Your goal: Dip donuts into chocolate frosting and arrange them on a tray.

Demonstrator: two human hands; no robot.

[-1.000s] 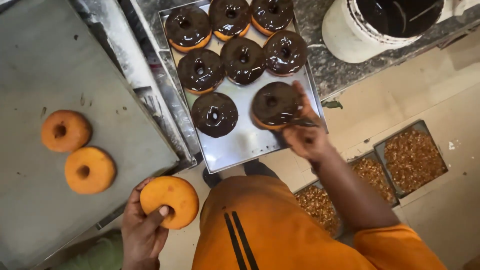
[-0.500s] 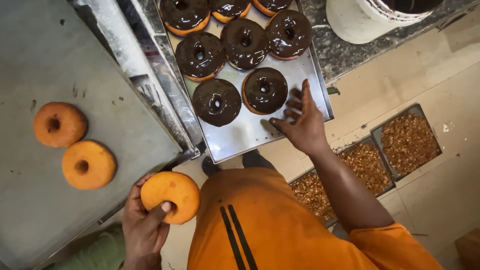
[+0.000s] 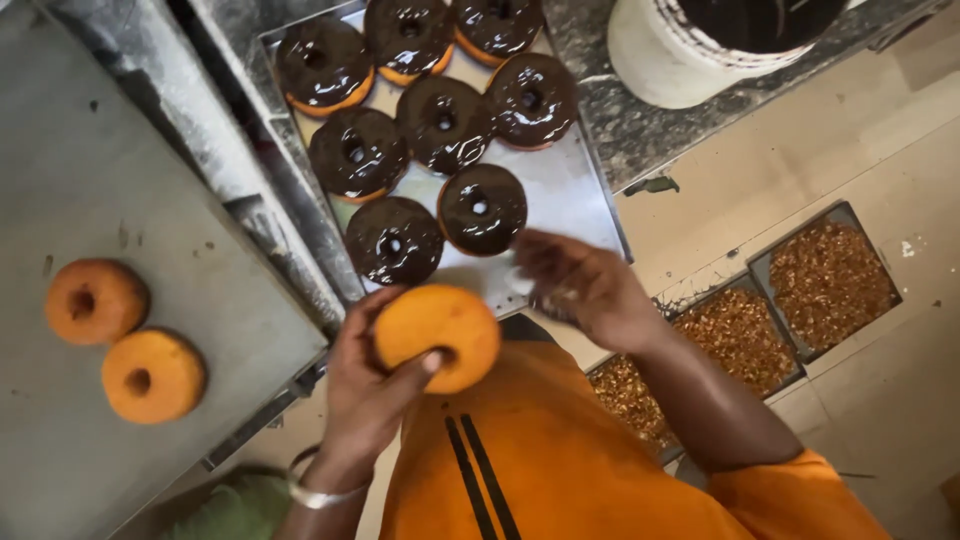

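My left hand grips a plain orange doughnut in front of my orange shirt, just below the near edge of a metal tray. That tray carries several chocolate-glazed doughnuts. My right hand hovers blurred beside the plain doughnut, over the tray's near corner, fingers loosely apart and holding nothing. Two more plain doughnuts, one above the other, lie on a large grey tray at the left.
A white bucket of dark chocolate glaze stands on the speckled stone counter at top right. Three metal trays of brown crumbs sit low on the right over a beige floor.
My left hand has brought the plain doughnut up and right toward the glazed tray. My right hand has drawn back from the glazed doughnuts toward it.
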